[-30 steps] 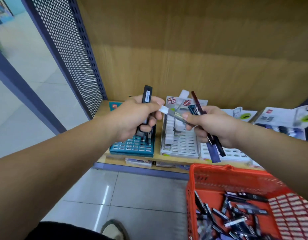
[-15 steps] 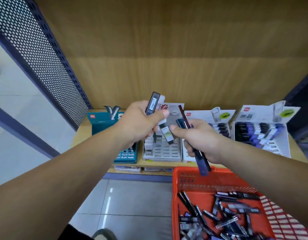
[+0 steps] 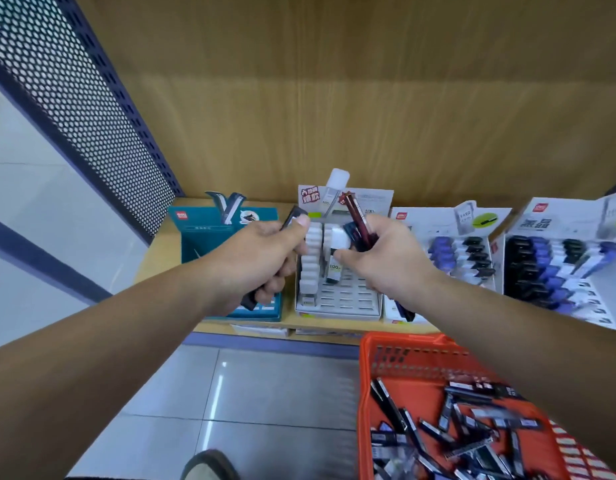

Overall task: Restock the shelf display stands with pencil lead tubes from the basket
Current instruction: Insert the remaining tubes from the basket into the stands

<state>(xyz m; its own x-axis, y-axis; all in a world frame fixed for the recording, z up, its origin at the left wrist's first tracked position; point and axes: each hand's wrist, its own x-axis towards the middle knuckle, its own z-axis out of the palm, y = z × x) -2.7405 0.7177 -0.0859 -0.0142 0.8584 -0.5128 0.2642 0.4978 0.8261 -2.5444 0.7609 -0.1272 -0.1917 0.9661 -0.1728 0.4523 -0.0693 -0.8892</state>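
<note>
Shelf point(image 3: 157, 251) wooden | floor point(image 3: 265, 393) grey tile | left grip point(image 3: 261, 258) holds dark tube point(image 3: 292, 216) | right grip point(image 3: 386, 258) holds several tubes point(image 3: 355, 219)

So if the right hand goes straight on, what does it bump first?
Likely the grey stand: the right hand aims a white-capped tube at its slots, beside the tubes already there. Depth is unclear.

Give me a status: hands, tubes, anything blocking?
Left hand grips one dark tube. Right hand holds several tubes, white-capped tube pinched over the grey stand. Nothing visibly blocking.
</note>
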